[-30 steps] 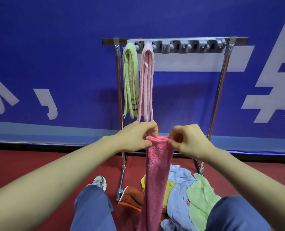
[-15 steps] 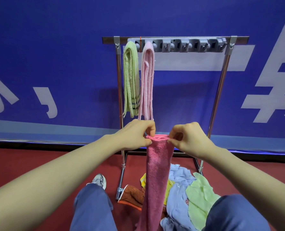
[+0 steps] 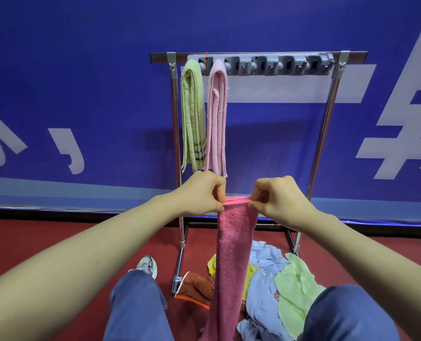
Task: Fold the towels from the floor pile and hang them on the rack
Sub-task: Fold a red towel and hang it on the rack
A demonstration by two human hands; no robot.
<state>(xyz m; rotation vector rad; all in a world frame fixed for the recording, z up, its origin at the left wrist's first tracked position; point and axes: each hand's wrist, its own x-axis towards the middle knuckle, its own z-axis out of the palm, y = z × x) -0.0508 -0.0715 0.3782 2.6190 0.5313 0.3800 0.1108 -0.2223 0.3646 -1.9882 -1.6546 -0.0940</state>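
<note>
**Item:** dark pink towel (image 3: pixel 233 254), folded into a long narrow strip. It hangs in front of the person, between the knees, with its lower end out of view.

**Grip:** left hand (image 3: pixel 202 193) and right hand (image 3: pixel 278 195) each pinch a top corner between thumb and fingertips.

**Change:** slight. Over the last second the fingers have closed in on the top edge, and the layers now show stacked and level. The fold looks finished and hanging looks next.

**Destination:** rack (image 3: pixel 160 57) just behind. A green towel (image 3: pixel 192 114) and a pale pink towel (image 3: pixel 218 114) already hang at its left. The grey hook strip (image 3: pixel 290 66) to their right is free.

**Remaining:** floor pile (image 3: pixel 266 279) of blue, green, yellow and rust cloths.
</note>
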